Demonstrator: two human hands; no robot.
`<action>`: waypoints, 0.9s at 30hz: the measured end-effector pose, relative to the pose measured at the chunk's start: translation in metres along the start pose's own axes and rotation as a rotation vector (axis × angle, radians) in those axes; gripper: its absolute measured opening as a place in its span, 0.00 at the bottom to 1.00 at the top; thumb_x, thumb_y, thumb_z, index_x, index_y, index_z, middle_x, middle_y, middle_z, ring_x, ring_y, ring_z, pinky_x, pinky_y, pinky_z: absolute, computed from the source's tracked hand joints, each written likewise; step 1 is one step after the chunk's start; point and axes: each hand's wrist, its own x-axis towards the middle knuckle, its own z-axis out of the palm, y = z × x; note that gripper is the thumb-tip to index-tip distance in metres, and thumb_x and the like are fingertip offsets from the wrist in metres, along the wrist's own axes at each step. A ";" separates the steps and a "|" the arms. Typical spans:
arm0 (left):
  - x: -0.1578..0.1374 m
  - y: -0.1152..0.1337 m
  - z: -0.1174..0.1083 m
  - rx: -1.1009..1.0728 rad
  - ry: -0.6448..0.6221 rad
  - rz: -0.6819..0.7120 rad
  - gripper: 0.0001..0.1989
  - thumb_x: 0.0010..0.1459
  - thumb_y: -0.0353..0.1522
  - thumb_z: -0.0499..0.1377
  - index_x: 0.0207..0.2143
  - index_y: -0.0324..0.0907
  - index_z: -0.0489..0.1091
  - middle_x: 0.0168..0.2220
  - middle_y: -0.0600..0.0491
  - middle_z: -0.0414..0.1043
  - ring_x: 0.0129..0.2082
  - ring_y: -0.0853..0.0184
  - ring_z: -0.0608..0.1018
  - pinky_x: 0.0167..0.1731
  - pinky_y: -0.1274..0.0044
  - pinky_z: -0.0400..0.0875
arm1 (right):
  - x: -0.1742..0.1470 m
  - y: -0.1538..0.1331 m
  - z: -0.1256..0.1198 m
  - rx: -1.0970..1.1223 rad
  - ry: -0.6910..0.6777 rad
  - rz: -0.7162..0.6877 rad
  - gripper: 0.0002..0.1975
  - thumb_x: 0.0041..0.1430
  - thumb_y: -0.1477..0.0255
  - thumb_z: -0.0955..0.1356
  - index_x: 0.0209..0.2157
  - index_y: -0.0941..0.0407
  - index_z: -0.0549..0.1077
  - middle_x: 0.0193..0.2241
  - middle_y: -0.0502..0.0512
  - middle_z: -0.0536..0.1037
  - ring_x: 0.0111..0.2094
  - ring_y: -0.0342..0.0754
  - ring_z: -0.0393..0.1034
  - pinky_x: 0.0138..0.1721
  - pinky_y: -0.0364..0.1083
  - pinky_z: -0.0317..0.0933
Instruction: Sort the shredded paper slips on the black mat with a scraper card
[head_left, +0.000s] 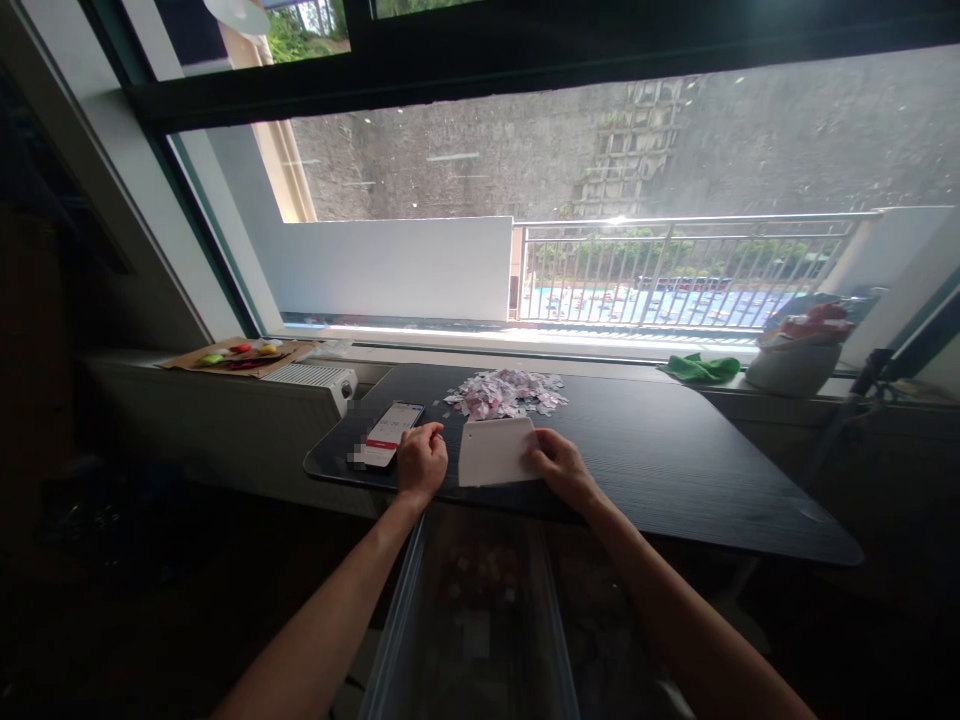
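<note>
Card (495, 452), white and flat, is over the wood-grained dark table (660, 450); our right hand (564, 468) pinches its right edge. Left of the card, our left hand (422, 462) is folded closed beside a phone (388, 437). Behind the card we see heaped paper scraps (504, 393); below it, a transparent bin (556, 610), contents too dim.
</note>
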 end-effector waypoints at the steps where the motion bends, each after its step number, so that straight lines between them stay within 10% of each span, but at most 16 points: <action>1: 0.000 0.000 0.000 0.000 -0.001 -0.002 0.15 0.51 0.28 0.48 0.35 0.39 0.74 0.36 0.46 0.77 0.42 0.58 0.73 0.46 0.67 0.67 | 0.000 0.000 0.000 0.013 -0.034 -0.004 0.13 0.45 0.69 0.65 0.35 0.58 0.73 0.30 0.53 0.78 0.32 0.48 0.72 0.34 0.46 0.65; 11: 0.000 0.000 -0.001 -0.011 0.005 0.011 0.14 0.51 0.28 0.49 0.33 0.41 0.73 0.35 0.48 0.76 0.41 0.59 0.73 0.46 0.67 0.67 | -0.002 -0.002 -0.001 0.020 0.022 0.012 0.13 0.45 0.69 0.64 0.34 0.58 0.74 0.28 0.52 0.78 0.31 0.47 0.71 0.32 0.44 0.65; 27: -0.004 0.003 0.000 0.142 -0.026 0.152 0.13 0.51 0.26 0.50 0.33 0.41 0.73 0.34 0.47 0.75 0.41 0.57 0.72 0.43 0.66 0.66 | 0.036 0.034 -0.052 -0.223 0.551 0.010 0.20 0.48 0.62 0.63 0.41 0.58 0.69 0.33 0.58 0.77 0.33 0.50 0.70 0.38 0.50 0.64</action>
